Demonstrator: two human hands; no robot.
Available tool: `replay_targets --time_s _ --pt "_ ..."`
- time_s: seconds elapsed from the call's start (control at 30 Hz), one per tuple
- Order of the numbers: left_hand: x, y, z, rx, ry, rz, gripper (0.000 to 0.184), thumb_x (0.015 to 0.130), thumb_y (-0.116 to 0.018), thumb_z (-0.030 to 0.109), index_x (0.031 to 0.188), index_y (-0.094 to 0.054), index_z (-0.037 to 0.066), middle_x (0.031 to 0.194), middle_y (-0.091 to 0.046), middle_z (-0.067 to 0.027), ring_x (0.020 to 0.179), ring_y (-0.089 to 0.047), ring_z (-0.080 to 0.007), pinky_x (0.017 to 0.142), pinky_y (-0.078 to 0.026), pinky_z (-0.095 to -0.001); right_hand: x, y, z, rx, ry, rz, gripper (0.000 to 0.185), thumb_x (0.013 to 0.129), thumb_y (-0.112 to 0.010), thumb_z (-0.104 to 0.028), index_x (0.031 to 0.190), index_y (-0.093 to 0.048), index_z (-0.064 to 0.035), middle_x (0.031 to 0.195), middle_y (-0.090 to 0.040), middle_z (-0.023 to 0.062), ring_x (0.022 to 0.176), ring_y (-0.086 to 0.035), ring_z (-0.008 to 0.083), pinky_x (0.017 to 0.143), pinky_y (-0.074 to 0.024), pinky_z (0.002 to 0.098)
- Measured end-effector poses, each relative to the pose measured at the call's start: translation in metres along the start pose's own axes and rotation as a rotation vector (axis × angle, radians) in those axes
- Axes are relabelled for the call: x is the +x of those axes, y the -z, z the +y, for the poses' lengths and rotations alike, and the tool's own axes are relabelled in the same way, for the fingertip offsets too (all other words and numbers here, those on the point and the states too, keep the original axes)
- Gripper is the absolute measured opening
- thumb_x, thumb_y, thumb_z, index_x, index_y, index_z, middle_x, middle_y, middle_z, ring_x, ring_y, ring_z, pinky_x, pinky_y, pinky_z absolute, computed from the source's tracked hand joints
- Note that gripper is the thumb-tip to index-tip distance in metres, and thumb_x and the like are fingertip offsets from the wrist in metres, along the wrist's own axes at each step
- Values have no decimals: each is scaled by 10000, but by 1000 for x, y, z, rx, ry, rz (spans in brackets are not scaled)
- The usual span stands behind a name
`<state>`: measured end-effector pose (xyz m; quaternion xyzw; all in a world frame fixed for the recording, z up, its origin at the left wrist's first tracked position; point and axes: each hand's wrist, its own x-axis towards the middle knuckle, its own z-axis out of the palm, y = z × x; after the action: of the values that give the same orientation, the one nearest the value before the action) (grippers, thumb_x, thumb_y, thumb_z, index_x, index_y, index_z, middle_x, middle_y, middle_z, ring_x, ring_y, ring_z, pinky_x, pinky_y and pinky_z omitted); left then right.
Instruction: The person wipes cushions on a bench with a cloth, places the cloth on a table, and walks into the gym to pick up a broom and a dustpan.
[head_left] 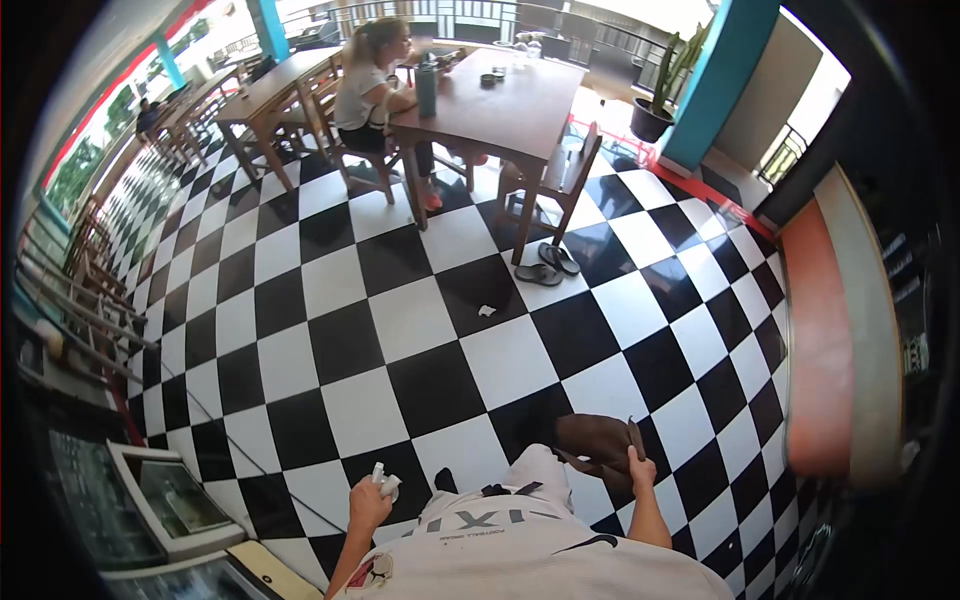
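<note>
My left hand point(370, 503) is closed around a small white object point(384, 482), perhaps a bottle or a crumpled tissue; its details are too small to tell. On the other side, my right hand point(642, 470) grips the edge of a dark brown flat item point(598, 438), which hangs out to the left of the hand above the checkered floor point(420, 320). Between both hands is the front of my light shirt. A small white scrap point(487, 311) lies on a black tile ahead.
A person sits at a wooden table point(500, 95) holding a bottle point(427, 90). Beside it are a chair point(570, 180) and sandals point(540, 274). A potted cactus point(652, 118) hangs by a blue pillar. An orange-fronted counter point(815, 340) stands right, a glass-fronted cabinet point(175, 500) lower left.
</note>
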<state>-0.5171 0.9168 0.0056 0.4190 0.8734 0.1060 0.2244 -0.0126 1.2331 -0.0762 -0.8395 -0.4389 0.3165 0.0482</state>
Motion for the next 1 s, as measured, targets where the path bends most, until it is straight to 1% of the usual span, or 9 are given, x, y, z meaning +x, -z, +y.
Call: replay_targets --time_s 0.07,0.23,0.27,0.4,0.47,0.57,0.6,0.8,1.0 --pt "64 8 49 -40 -165 -54 160 705 -672 130 832 -717 42 863 -631 -191 813 -639 -385 742 -513 -474 39 6 54 206 85 -3 624 812 -698 -457 1147 -625 63 1097 -660 215 988 -647 346 864 -509 419" --pt "215 -7 213 -29 -506 -106 159 725 -634 103 854 -724 81 905 -637 -165 832 -641 -357 748 -525 -448 91 24 57 588 -175 263 492 955 -558 -372 1162 -585 74 1149 -635 211 1026 -625 328 867 -499 404" --pt "239 -5 258 -75 -538 -113 153 728 -647 108 857 -727 87 923 -641 -159 834 -643 -354 751 -526 -441 106 21 48 640 -120 460 507 964 -531 -398 1119 -598 80 1126 -643 204 1012 -626 324 846 -494 401" --pt "334 -17 416 -70 -710 -210 151 729 -678 122 864 -730 78 1002 -658 -140 866 -655 -331 791 -532 -409 186 75 5 606 -289 313 523 954 -522 -432 969 -673 69 999 -682 234 958 -655 363 829 -506 437" --pt "371 -20 490 -33 -807 -268 176 736 -680 124 897 -747 101 1049 -671 -123 906 -662 -313 830 -532 -381 221 118 -41 609 -223 227 453 932 -542 -382 972 -683 47 1008 -688 222 959 -655 372 825 -509 441" --pt "414 -21 592 -72 -941 -262 225 710 -703 74 924 -752 125 1145 -646 -127 954 -649 -311 866 -520 -378 300 166 -92 370 7 150 505 840 -634 -377 1034 -648 89 1061 -648 297 1033 -621 420 902 -478 453" --pt "427 -21 623 -90 -978 -260 239 704 -714 71 933 -752 130 1175 -635 -132 990 -639 -312 887 -511 -377 316 196 -128 276 53 63 425 835 -673 -264 1087 -635 75 1052 -667 224 981 -650 330 845 -504 397" --pt "535 -60 772 -100 -1105 -253 231 713 -720 85 942 -742 111 1214 -626 -136 1087 -594 -308 933 -482 -400 444 296 -292 238 412 22 416 807 -670 -228 1069 -626 92 985 -680 239 927 -667 346 835 -501 410" --pt "667 -98 933 -82 -1215 -433 118 705 -686 108 802 -700 41 885 -630 -129 863 -634 -325 773 -522 -403 556 380 -405 -1 313 36 461 811 -665 -303 1096 -636 58 1045 -645 297 1016 -612 459 887 -482 473"
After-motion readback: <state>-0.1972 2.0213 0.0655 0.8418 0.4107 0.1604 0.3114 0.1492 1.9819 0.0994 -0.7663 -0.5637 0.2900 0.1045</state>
